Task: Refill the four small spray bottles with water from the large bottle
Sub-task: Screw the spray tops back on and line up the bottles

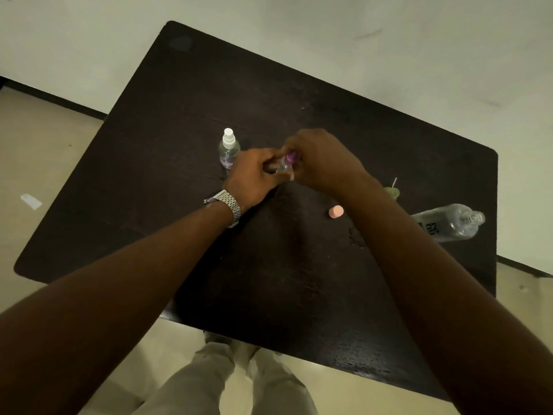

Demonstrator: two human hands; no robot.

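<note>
Spray bottles are being refilled one at a time, and only part of the set is being shown. A small bottle with a purple top point(288, 163) is being gripped near the middle of the dark worktop point(179, 94), the left hand point(257, 175) being wrapped around its clear body while the fingers of the right hand point(317, 157) are being pinched on the purple top, seemingly for twisting; whether it is being screwed on or off cannot be told. Just left of that bottle, a white-topped spray bottle point(229, 148) is being left standing, capped. Right of the held bottle, a greenish item point(392, 191), perhaps another sprayer, is being partly hidden by the forearm. Further right, the large bottle point(449, 223) is being left lying uncapped and looking nearly empty, with a pink cap point(335, 212) between. A fourth small bottle is not being seen.
</note>
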